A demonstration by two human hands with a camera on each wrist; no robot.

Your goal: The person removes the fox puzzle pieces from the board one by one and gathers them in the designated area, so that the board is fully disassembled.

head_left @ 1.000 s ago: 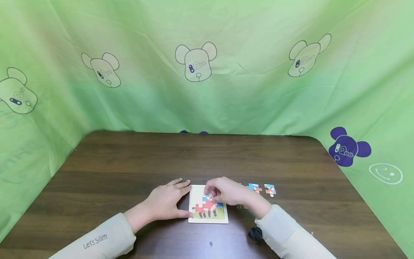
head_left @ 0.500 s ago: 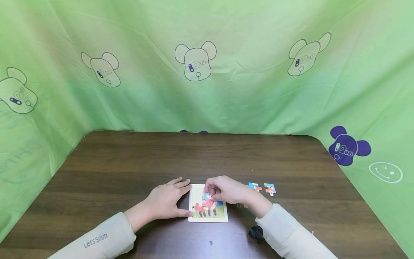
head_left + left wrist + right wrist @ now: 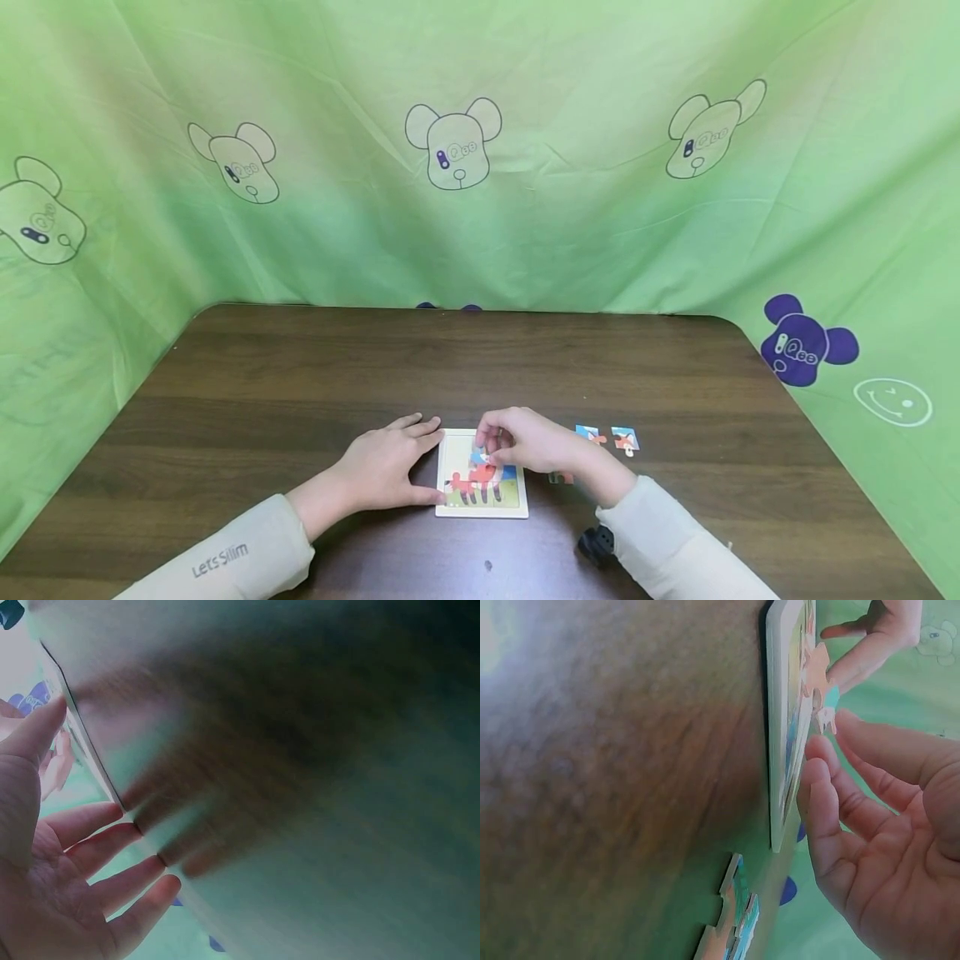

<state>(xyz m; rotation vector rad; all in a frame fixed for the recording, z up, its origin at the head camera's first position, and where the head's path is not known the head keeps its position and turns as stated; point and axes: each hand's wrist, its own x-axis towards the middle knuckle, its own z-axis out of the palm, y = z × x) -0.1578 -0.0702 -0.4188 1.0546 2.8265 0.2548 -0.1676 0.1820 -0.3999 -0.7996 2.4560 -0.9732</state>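
Observation:
My left hand [image 3: 384, 467] lies with fingers spread at the left edge of a pale jigsaw tray [image 3: 482, 512], its thumb at the lower left corner. Inside the tray, joined pieces show a red animal with dark legs on green ground [image 3: 483, 492]; the upper left part is bare. Over the picture's upper part, my right hand [image 3: 528, 440] pinches a blue and white puzzle piece [image 3: 829, 712] between thumb and fingertips. In the right wrist view that piece stands tilted against the tray's surface. The right fingers partly cover it from the head.
Loose puzzle pieces lie right of the tray: one blue and orange piece [image 3: 590, 434], another with a fox face [image 3: 625, 440], and a red and green piece [image 3: 561, 477] by the right wrist. A black round object [image 3: 596, 544] sits beside the right sleeve. Green cloth [image 3: 480, 250] surrounds the brown table [image 3: 375, 358].
The piece in my right hand has turned a little, showing more blue. The right hand has shifted very slightly, while the left hand stays at the tray's edge.

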